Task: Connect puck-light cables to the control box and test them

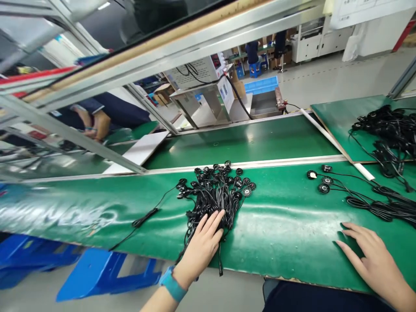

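A pile of black cables (214, 190) with round black ends lies on the green tabletop (276, 225). My left hand (203, 242), with a teal band at the wrist, rests on the near side of that pile, its fingers stretched out flat over the bundled leads. Apart from the pile, my right hand (367, 251) is over the mat at the right with fingers spread and nothing in them. Beyond it lie several more bundled cables (383, 206), their round ends (324, 188) pointing left. One single cable (144, 217) sits to the left of the pile.
A metal frame (162, 65) crosses above the bench. Behind runs a green channel (247, 141) with a white board (139, 151) across it. Another heap of black cables (390, 130) lies at right. Blue stools (94, 271) stand below. A person's arms (94, 121) show at left.
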